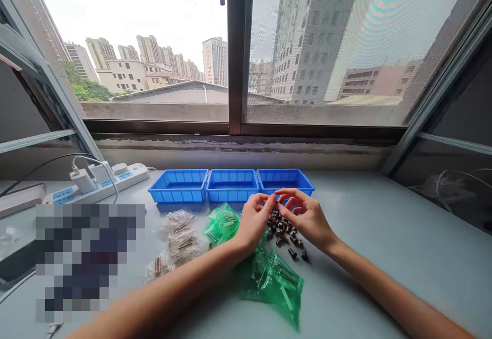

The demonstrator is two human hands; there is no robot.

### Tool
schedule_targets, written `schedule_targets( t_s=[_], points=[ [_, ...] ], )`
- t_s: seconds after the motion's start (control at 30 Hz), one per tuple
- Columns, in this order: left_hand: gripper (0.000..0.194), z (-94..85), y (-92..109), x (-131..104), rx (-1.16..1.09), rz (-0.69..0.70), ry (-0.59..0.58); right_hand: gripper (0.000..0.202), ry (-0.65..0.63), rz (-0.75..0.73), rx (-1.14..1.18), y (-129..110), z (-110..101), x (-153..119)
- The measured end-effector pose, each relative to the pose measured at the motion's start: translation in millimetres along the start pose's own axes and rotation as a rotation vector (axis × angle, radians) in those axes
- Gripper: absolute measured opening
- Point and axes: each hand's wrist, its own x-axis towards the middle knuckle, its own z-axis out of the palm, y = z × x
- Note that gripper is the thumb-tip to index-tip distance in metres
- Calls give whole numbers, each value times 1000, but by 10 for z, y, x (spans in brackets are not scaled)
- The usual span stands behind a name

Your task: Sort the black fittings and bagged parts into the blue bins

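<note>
My left hand (251, 224) and my right hand (309, 218) meet at the fingertips above a loose pile of dark screws (282, 230). Thumbs and forefingers of both are pinched together; whatever lies between them is too small and hidden to make out. Green plastic packets (284, 282) with small parts inside lie under and in front of my left forearm. Another green packet (223, 224) rests just left of my left hand. Further left is a heap of clear packets (182, 239) holding metal pins.
Three blue bins, left (179, 195), middle (232, 195) and right (307, 188), stand in a row behind my hands, below the window. A white power strip (130, 175) with plugs and cables lies at the back left. A blurred patch covers the left of the table (369, 206).
</note>
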Motion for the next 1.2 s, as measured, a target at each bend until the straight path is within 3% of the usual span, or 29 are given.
schedule_targets(
  t_s=[0.4,0.63,0.93,1.0,1.1,1.2],
  points=[
    [42,-12,-18,10,68,30,-18,35,13,101,89,-4,-16,0],
    [33,-10,-3,11,44,64,58,41,142,144,120,108,-81,95],
    [34,10,18,11,-10,28,46,40,262,197,114,236,-202,230],
    [34,17,28,9,-24,29,60,41,206,203,131,224,-214,250],
    [37,21,47,3,-41,17,71,46,24,184,161,186,-229,254],
    [40,17,60,-4,-54,1,71,34,-153,96,33,124,-242,206]
  ],
)
